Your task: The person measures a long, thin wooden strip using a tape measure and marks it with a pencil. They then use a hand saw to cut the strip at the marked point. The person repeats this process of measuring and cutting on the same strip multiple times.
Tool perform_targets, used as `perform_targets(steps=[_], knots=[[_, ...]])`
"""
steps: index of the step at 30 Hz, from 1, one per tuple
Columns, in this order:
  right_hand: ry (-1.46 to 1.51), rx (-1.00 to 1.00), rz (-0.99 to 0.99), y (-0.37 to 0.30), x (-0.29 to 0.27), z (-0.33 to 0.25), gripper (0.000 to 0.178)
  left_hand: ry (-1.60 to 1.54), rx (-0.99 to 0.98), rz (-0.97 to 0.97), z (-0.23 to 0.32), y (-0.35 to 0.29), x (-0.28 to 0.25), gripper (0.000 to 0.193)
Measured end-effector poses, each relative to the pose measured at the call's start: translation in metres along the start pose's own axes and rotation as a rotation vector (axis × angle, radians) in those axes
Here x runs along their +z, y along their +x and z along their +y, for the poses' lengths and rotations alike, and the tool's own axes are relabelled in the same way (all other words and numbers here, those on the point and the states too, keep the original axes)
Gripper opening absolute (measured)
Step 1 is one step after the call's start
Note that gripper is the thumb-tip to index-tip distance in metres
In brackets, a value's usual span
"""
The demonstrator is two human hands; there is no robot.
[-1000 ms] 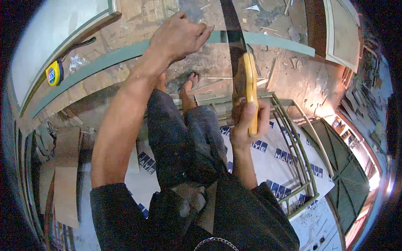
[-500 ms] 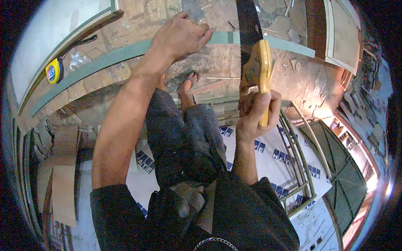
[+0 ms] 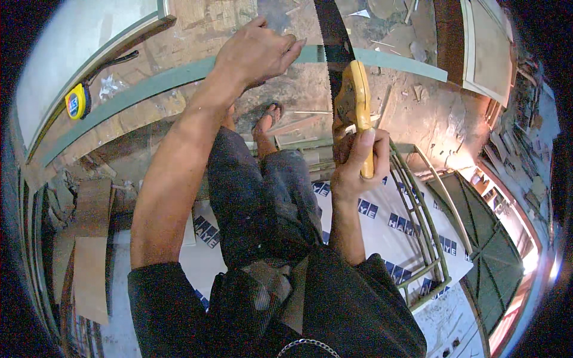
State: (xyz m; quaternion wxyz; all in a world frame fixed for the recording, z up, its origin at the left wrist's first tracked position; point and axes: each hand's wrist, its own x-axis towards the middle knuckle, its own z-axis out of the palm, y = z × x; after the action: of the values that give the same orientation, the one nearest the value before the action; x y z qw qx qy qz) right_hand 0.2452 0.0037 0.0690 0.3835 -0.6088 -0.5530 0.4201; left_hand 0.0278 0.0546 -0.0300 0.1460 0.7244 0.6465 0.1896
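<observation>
Pointing away toward the top edge, its long axis tipped slightly left, the saw [image 3: 340, 65] crosses the flat, green strip [image 3: 394, 61]; the right hand [image 3: 351, 172] wraps its fingers round the smooth, curved yellow handle [image 3: 360, 89]; the blade [image 3: 332, 33] is dark, toothed; the left hand [image 3: 256, 55] curls over the strip, whether gripping I cannot tell.

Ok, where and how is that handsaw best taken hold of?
Probably by its yellow handle, coming from the near side, as the right hand does: the handle points back this way, while the dark blade, toothed along its left, runs away ahead.
</observation>
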Motion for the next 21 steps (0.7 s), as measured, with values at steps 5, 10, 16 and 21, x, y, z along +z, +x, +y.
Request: perform_targets(steps=[5,10,16,21], knots=[[-0.105,-0.070,-0.009,0.000,0.004,-0.002,0.027,0.018,-0.005,-0.004,0.000,0.001,0.000,0.044],[-0.166,-0.237,-0.029,-0.006,0.000,-0.001,0.031,0.043,-0.047,0.007,0.003,0.001,0.001,0.044],[-0.127,-0.123,-0.052,0.011,0.012,-0.009,0.033,-0.033,-0.053,-0.052,0.002,0.000,-0.003,0.045],[-0.147,-0.132,-0.031,0.010,0.009,-0.006,0.026,-0.006,-0.047,-0.025,0.004,0.002,0.000,0.045]])
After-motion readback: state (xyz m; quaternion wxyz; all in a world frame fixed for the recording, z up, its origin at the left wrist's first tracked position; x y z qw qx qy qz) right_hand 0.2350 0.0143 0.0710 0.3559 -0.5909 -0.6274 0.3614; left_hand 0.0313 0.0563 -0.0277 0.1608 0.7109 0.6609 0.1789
